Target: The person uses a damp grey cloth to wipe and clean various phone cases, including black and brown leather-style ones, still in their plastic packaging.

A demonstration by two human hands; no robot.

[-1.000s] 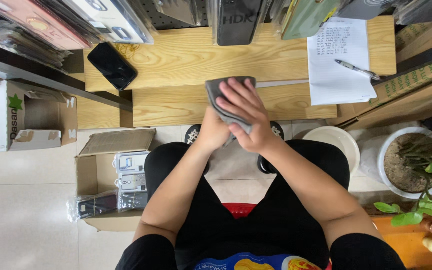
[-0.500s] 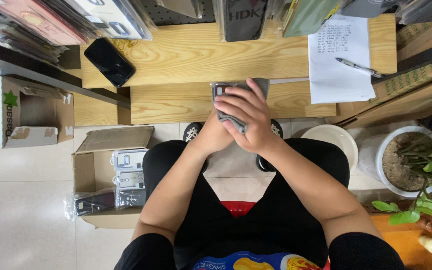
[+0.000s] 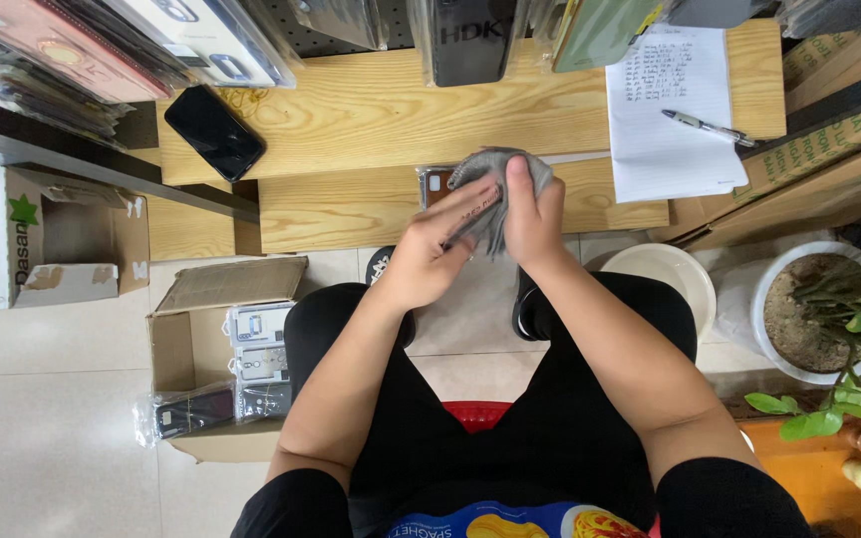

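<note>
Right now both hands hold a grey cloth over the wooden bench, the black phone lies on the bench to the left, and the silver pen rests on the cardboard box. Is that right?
Not quite. The head view shows the silver pen resting on the white sheet of paper, not on a cardboard box. The rest holds: left hand and right hand hold the grey cloth over the wooden bench, black phone on the left.

The left hand (image 3: 440, 249) and right hand (image 3: 530, 214) are meeting over the near edge of the worktop (image 3: 371, 120), sharing a cloth (image 3: 495, 174) that is lying over a small packaged item (image 3: 437, 184). A phone (image 3: 214, 133) is lying on the worktop to the left. To the right, a pen (image 3: 710, 128) is resting on a sheet of paper (image 3: 675, 110). Below on the floor, an open carton (image 3: 206, 349) is sitting left of the knees, a plant pot (image 3: 809, 319) to the right.
</note>
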